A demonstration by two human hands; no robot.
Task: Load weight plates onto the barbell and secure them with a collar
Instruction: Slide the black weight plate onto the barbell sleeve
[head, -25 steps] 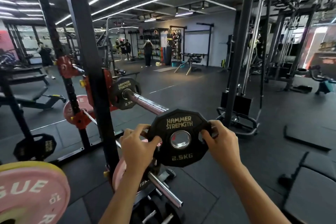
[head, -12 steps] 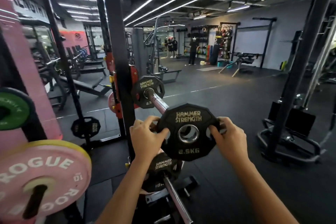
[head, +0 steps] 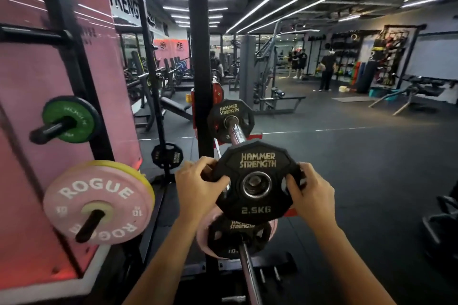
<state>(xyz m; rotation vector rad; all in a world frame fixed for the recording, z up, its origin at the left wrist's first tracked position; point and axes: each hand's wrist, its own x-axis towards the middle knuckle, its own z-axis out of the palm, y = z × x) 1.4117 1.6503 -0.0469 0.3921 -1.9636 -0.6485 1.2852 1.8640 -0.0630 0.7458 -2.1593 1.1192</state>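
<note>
Head camera, single wide-angle view: faces forward and down, close over black rubber weight plate (head: 256, 182), gym hall beyond.

Held plate (head: 257, 181) before barbell sleeve (head: 236, 131), between hands.

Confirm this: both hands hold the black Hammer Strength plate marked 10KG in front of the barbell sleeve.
Wrong on the marking. The head view shows the plate held by the left hand and right hand reads 2.5KG, in front of the barbell sleeve.
</note>
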